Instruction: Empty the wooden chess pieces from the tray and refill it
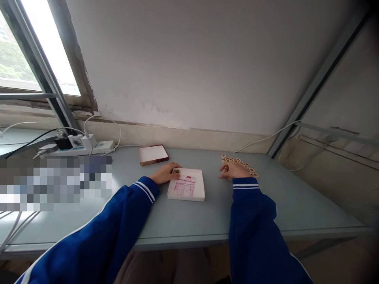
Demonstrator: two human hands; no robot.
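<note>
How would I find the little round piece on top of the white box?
Start at the grey table and find the flat white box with red lines in the middle. The round piece sits on its far left corner, at the left hand. The other pieces lie in a row by the right hand.

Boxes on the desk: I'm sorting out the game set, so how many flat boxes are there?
2. A white box lies in the middle of the desk, with the left hand at its corner. A brown-edged box lies behind it, nearer the wall. None looks hidden.

Soft window [35,51] daylight, warped edges
</note>
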